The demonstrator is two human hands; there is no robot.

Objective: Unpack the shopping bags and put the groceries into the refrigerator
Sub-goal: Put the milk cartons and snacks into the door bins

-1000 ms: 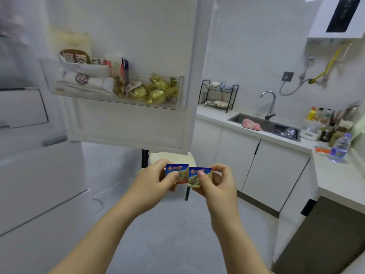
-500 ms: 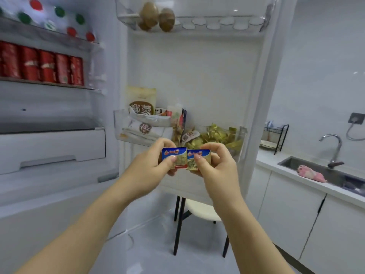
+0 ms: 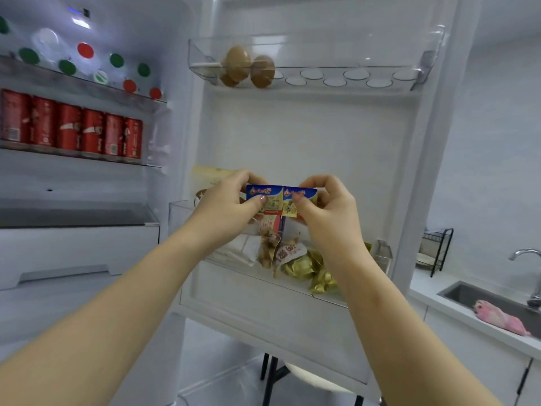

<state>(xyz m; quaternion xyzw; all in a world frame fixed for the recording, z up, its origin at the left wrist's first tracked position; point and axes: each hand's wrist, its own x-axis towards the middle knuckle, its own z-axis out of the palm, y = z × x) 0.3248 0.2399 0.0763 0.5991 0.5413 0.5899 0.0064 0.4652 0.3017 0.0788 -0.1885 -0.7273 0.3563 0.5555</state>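
The left hand pinches the left packet between thumb and curled fingers, and the right hand pinches the right packet in the same way. The two small packets touch edge to edge just above the door bin, probably so that both can go down into it together. Both arms are stretched forward, with the hands level above the bin. In the bin lie gold-wrapped items.

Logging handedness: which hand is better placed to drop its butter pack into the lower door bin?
Probably right: right hand holds its butter pack above a gap in the door bin; left hand is above boxes.
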